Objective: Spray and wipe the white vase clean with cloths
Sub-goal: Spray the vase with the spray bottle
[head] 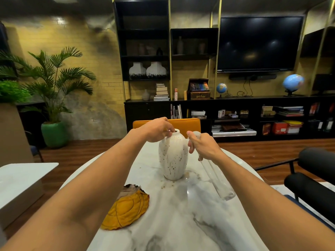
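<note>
Pinches the narrow lip of the white vase [173, 156] with the left fingers [169, 132], left hand [157, 130] arched over the mouth. Wraps the right fingers [190, 147] round the neck of a clear spray bottle [217, 178], right hand [204, 146] just beside the vase's shoulder. Points the bottle's head at the vase, body slanting back and down, seemingly lifted off the surface [181, 229]. Cannot tell about any finger on the trigger.

Could well tip the vase from here: held only at the lip, tall and narrow-footed, so liable to rock on the smooth marble under a sideways tug or a knock from the bottle so close beside it. Might also lose the pinch once wet and slippery. Likely to mist the marble as well, letting the foot slide.

Stands upright near the middle of the surface, between the two hands. Looks ribbed and off-white, peppered with dark specks and thin streaks running down, with a few crumbs [164, 187] scattered round the foot. Has a yellow cloth [126, 209] lying crumpled nearer on the left, well apart from the vase, untouched.
</note>
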The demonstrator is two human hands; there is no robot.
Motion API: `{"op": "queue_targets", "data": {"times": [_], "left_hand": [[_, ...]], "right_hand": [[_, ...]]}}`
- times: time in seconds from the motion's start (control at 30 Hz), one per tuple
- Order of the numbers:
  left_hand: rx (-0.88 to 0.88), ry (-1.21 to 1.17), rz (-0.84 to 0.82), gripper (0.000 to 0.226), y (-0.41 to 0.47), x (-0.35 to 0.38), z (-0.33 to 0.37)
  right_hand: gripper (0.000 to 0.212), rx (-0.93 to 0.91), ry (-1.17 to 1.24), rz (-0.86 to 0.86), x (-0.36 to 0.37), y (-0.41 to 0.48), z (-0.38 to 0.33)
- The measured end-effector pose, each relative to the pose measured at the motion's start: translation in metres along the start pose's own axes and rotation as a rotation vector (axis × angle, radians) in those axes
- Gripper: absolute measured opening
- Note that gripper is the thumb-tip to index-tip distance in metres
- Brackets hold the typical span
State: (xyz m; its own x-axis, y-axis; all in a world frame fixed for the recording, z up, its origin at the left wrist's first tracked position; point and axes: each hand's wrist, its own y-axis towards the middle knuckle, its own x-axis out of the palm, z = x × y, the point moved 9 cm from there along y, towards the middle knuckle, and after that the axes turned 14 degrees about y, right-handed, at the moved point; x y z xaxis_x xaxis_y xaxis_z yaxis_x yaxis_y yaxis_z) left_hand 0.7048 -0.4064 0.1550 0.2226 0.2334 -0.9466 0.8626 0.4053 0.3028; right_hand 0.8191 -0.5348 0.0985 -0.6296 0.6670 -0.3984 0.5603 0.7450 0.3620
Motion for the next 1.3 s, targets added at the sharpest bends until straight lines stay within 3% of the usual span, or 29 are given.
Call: {"op": "queue_targets", "data": {"times": [0.37,0.53,0.77,1.3], "left_hand": [[-0.044,-0.03,0.004,0.028,0.001,-0.001,0.005],[-0.124,-0.011,0.026,0.034,0.007,0.0,0.014],[-0.188,0.015,0.098,0.027,0.01,0.0,0.021],[-0.007,-0.053,0.055,0.022,0.006,0.008,0.003]], "right_hand": [[0.068,0.031,-0.04,0.063,-0.003,0.001,0.002],[0.067,0.019,-0.044,-0.021,0.002,0.001,-0.001],[0.069,0.029,-0.09,-0.013,-0.003,0.003,0.003],[0.07,0.049,-0.165,-0.075,0.003,-0.001,0.013]]}}
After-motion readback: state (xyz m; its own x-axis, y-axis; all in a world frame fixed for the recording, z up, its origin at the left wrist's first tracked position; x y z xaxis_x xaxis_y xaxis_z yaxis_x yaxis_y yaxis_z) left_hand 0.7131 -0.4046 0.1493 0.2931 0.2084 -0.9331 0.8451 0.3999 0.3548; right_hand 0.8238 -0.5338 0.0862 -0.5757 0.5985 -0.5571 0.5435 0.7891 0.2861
